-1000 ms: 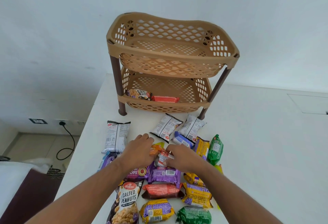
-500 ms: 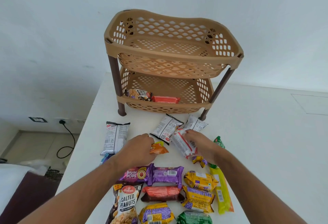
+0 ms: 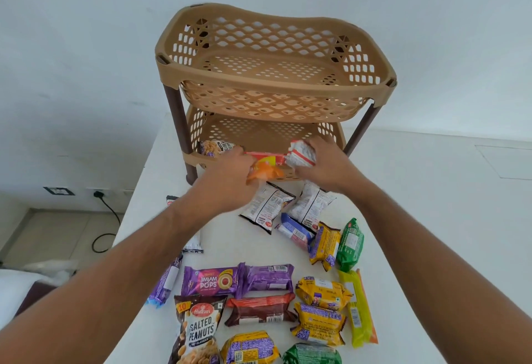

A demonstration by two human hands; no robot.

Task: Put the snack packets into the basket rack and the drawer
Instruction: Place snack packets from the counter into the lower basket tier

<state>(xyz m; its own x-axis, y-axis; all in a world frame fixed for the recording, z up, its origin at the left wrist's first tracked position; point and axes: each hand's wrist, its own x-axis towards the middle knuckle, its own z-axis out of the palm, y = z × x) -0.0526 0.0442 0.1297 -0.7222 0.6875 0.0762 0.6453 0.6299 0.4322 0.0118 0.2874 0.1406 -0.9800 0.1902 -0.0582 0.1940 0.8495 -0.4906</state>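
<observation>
A tan two-tier basket rack [image 3: 288, 88] stands at the back of the white table [image 3: 417, 234]. My left hand [image 3: 227, 182] grips a small orange packet [image 3: 263, 173] at the front rim of the lower basket. My right hand [image 3: 322, 166] holds a white-and-red packet [image 3: 300, 154] just over that rim. Inside the lower basket lie a peanut packet [image 3: 217, 147] and a red packet [image 3: 259, 154]. Several snack packets lie on the table in front, among them a salted peanuts bag [image 3: 200, 332] and a purple Jim Jam Pops pack [image 3: 211, 281].
The upper basket holds nothing visible. The table's left edge drops to a floor with a wall socket and black cable [image 3: 103, 219]. Two white peanut packets [image 3: 267, 209] lie just below my hands. No drawer is in view.
Both hands lifted their packets off the table and moved forward to the lower basket's front rim. The view shifted closer to the rack.
</observation>
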